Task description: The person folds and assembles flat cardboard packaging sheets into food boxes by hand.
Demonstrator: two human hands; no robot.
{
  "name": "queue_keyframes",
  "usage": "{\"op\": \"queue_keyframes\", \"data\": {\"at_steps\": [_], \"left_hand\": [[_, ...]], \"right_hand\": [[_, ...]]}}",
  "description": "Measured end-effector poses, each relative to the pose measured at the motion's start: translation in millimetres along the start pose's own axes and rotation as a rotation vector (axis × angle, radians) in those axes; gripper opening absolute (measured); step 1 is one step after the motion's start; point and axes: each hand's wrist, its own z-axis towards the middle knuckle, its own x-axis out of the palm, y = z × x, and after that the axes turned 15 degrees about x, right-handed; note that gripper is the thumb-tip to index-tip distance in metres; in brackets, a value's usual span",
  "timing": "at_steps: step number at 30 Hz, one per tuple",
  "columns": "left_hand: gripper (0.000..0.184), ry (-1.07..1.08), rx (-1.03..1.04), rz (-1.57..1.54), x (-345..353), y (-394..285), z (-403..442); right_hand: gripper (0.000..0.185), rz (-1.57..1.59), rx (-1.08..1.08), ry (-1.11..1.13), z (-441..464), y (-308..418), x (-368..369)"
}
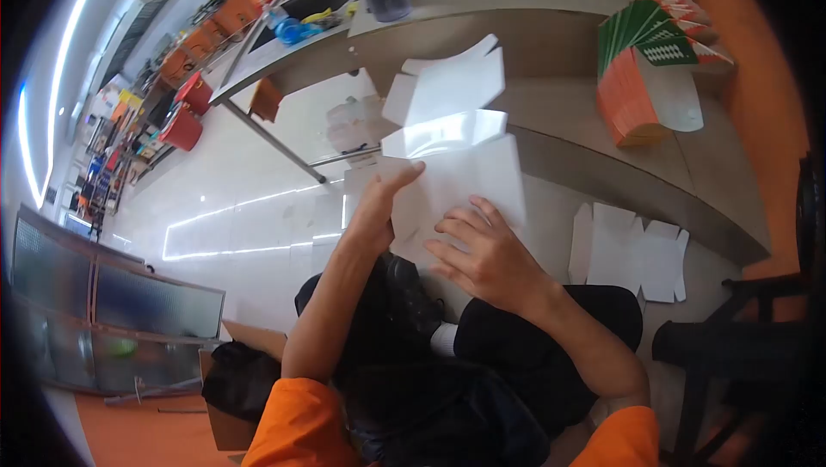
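Over the dark-clad knees, the left hand pinches an unfolded white carton by its edge – the right hand is spread over it, fingers apart – another flattened carton lies beyond, then stacked printed cartons on a shelf

head view | worn on head | faces forward, down | left hand, right hand near | wide, curved edges
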Motion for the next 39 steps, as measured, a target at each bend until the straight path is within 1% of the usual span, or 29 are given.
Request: {"op": "queue_keyframes", "data": {"at_steps": [1,2,5,6,9,10,13,14,16,17,18,19,20,21,22,23,24,25,26,28,29,30,31,32,35,36,39], "left_hand": [[0.04,-0.015,0.008,-0.036,2,-2,6],[0.043,-0.065,0.066,-0.029,3,3,11],[0.048,-0.227,0.224,0.059,17,13,25],[0.046,-0.194,0.314,0.083,21,19,29],[0.044,-0.223,0.354,0.304,34,42,36],[0.044,-0.206,0.425,0.182,46,45,34],[0.049,-0.205,0.397,0.197,55,52,37],[0.049,-0.206,0.443,0.241,56,50,37],[0.05,-0.224,0.536,0.334,63,40,32],[0.05,-0.216,0.483,0.361,65,40,29],[0.049,-0.201,0.419,0.379,61,46,28],[0.047,-0.149,0.299,0.201,62,55,21],[0.049,-0.111,0.21,0.025,63,61,16],[0.055,-0.074,0.144,-0.148,60,64,14],[0.056,0.003,0.143,0.174,56,65,22],[0.057,0.079,0.119,0.493,51,63,32],[0.058,0.048,0.269,0.32,48,67,32],[0.058,0.071,0.323,0.229,40,57,25],[0.058,0.098,0.374,0.135,31,46,19],[0.056,0.249,0.248,0.108,22,-5,-4],[0.054,0.28,0.272,0.101,17,-6,-2],[0.052,0.312,0.294,0.096,10,2,-2],[0.05,0.34,0.314,0.095,5,-10,-9],[0.039,0.321,0.253,0.135,-1,-21,-20],[0.038,0.197,0.499,0.299,-16,11,-17],[0.038,0.174,0.489,0.377,-20,8,-17],[0.038,0.1,0.615,0.395,-17,8,-16]], "right_hand": [[0.023,0.087,0.035,-0.044,4,1,-7],[0.026,0.151,0.063,-0.139,9,0,-17],[0.024,0.173,0.328,-0.508,22,-13,-32],[0.025,0.377,0.532,-0.495,25,-14,-34],[0.027,0.874,0.769,-0.03,18,-42,-20],[0.031,0.835,0.759,0.092,14,-45,-15],[0.034,1.042,0.889,0.168,11,-44,-12],[0.038,1.139,0.846,0.146,10,-48,-7],[0.042,1.04,0.737,0.086,11,-47,-8],[0.044,0.998,0.684,0.077,11,-44,-8],[0.044,0.933,0.761,0.087,10,-41,-8],[0.044,0.872,0.814,0.113,11,-41,-6],[0.035,0.737,0.818,0.107,11,-46,1],[0.027,0.643,0.773,0.001,10,-42,4],[0.022,0.646,0.764,-0.086,9,-43,10],[0.021,0.588,0.829,-0.072,6,-48,9],[0.023,0.361,0.799,-0.075,1,-64,6],[0.025,0.438,0.74,-0.161,9,-61,5],[0.026,0.48,0.756,-0.188,13,-66,8],[0.027,0.433,0.713,-0.125,13,-74,1],[0.027,0.395,0.69,-0.102,15,-78,1],[0.027,0.465,0.688,-0.055,14,-77,-2],[0.027,0.537,0.687,-0.003,12,-72,-2],[0.027,0.607,0.691,0.054,13,-68,0],[0.025,0.823,0.808,0.108,13,-13,7],[0.026,0.791,0.749,0.175,10,-14,9],[0.025,0.723,0.798,0.356,14,-18,8]]}}
